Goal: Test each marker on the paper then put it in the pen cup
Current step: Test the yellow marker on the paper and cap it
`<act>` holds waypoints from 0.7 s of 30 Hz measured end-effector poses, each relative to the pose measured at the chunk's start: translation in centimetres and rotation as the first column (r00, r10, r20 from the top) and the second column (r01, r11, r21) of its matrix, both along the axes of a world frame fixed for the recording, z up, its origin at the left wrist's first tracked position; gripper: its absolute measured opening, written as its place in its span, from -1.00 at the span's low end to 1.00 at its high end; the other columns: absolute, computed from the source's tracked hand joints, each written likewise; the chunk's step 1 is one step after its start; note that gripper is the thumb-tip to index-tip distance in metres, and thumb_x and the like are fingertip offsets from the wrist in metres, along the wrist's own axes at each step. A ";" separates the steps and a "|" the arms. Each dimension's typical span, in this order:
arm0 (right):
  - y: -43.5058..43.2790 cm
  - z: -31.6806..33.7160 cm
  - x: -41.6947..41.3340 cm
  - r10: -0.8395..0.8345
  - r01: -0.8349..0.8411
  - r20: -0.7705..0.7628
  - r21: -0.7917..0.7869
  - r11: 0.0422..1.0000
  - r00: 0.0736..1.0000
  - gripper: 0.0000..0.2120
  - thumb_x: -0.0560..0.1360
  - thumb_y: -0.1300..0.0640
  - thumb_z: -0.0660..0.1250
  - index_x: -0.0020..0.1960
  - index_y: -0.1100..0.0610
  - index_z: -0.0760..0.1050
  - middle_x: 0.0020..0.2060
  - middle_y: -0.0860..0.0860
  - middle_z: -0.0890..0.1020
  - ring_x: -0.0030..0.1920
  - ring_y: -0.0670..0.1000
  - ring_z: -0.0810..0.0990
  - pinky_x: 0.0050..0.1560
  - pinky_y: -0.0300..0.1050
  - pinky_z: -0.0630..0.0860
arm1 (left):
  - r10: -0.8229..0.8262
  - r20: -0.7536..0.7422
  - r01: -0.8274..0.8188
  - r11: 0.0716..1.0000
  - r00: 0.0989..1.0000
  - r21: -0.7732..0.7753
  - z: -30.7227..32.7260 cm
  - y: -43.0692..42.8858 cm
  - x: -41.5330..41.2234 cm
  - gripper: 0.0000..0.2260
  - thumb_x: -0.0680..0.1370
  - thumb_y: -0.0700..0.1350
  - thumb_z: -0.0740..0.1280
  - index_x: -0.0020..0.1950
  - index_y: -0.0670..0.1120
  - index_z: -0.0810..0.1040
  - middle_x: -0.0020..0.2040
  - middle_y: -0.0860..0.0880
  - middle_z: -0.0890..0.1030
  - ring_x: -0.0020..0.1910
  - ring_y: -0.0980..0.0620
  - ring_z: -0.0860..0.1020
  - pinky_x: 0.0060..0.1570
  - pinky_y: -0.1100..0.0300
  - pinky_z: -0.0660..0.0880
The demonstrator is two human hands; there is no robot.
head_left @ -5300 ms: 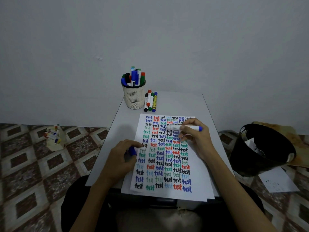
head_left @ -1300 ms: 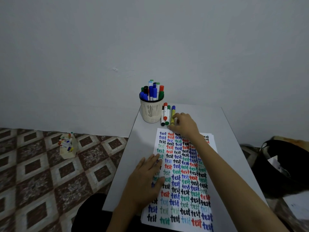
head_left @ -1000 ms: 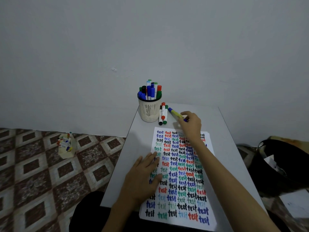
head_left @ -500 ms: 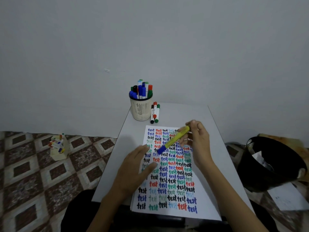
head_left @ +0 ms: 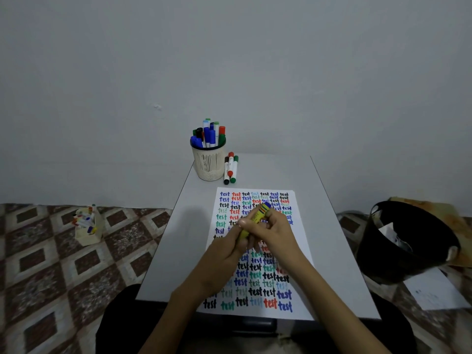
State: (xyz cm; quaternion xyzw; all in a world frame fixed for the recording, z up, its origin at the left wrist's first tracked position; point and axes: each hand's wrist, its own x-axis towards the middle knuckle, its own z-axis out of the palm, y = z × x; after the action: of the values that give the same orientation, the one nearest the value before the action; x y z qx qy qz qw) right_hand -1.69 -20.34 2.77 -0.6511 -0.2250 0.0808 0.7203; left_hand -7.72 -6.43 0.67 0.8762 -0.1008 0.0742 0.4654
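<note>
A yellow marker with blue ends is held over the paper by both hands. My right hand grips its upper barrel. My left hand grips its lower end, which the fingers hide, so the cap is not visible. The paper is covered with rows of the word "test" in several colours. At the back of the table, the cream pen cup holds several markers. Three capped markers in black, red and green lie just right of the cup.
The small grey table stands against a plain wall. On the tiled floor at the left is a small holder of markers. A black bin and a loose sheet sit on the floor at the right.
My right hand took the yellow marker from beside the cup and carried it over the paper. My left hand left the paper and now grips the marker's lower end.
</note>
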 end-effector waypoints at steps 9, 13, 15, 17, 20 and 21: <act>-0.6 0.4 0.2 0.019 -0.014 -0.036 0.128 0.992 0.999 -0.73 0.47 0.15 0.39 -0.10 0.37 0.45 -0.45 0.19 0.51 -0.56 -0.02 0.43 -0.56 -0.24 0.36 | -0.037 -0.025 0.033 0.987 0.999 -0.156 1.2 -0.4 0.3 -0.82 0.64 -0.06 0.15 0.07 -0.07 0.52 -0.40 0.17 0.49 -0.45 0.23 0.37 -0.40 0.40 0.32; -0.6 0.0 0.1 0.026 -0.017 -0.060 0.144 0.989 0.998 -0.75 0.49 0.19 0.37 -0.08 0.39 0.42 -0.46 0.13 0.51 -0.57 -0.05 0.41 -0.55 -0.27 0.33 | -0.017 0.026 0.022 0.984 0.999 -0.175 0.7 -0.7 0.2 -0.77 0.59 0.01 0.14 0.02 -0.06 0.54 -0.39 0.14 0.48 -0.43 0.21 0.35 -0.37 0.37 0.32; -0.7 -0.2 0.1 0.031 -0.018 -0.085 0.150 0.989 0.996 -0.80 0.50 0.22 0.37 -0.07 0.36 0.43 -0.47 0.10 0.51 -0.57 -0.07 0.39 -0.56 -0.28 0.31 | -0.004 0.027 0.009 0.984 1.000 -0.180 0.5 -0.9 0.2 -0.76 0.58 0.04 0.15 0.02 -0.04 0.55 -0.40 0.11 0.46 -0.44 0.20 0.34 -0.38 0.33 0.32; -0.7 -0.5 0.3 0.037 -0.019 -0.109 0.157 0.987 0.993 -0.83 0.50 0.21 0.38 -0.07 0.30 0.45 -0.47 0.08 0.50 -0.57 -0.07 0.37 -0.56 -0.28 0.28 | 0.010 0.034 -0.003 0.983 0.999 -0.183 0.3 -1.0 0.2 -0.77 0.58 0.05 0.15 0.00 -0.02 0.55 -0.41 0.08 0.43 -0.44 0.17 0.33 -0.39 0.31 0.31; -0.8 -0.9 0.6 0.049 -0.031 -0.112 0.154 0.988 0.992 -0.80 0.48 0.15 0.42 -0.10 0.26 0.47 -0.47 0.11 0.48 -0.57 -0.05 0.34 -0.52 -0.20 0.23 | 0.024 0.045 -0.014 0.980 0.999 -0.198 0.0 -1.2 0.3 -0.77 0.58 0.07 0.16 -0.02 0.00 0.55 -0.42 0.07 0.41 -0.45 0.14 0.32 -0.40 0.28 0.31; -0.9 -0.9 0.7 0.055 -0.038 -0.111 0.154 0.987 0.992 -0.81 0.48 0.15 0.43 -0.11 0.25 0.48 -0.47 0.11 0.48 -0.57 -0.04 0.34 -0.52 -0.19 0.23 | 0.028 0.047 -0.017 0.978 0.999 -0.208 0.0 -1.3 0.4 -0.77 0.57 0.09 0.16 -0.01 0.01 0.55 -0.43 0.07 0.40 -0.45 0.15 0.31 -0.41 0.29 0.30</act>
State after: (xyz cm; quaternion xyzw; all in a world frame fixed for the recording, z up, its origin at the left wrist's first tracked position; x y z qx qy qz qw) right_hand -1.00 -21.19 1.85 -0.5834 -0.2038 0.1177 0.7773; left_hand -7.35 -7.71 0.66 0.8218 -0.0941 0.1113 0.5509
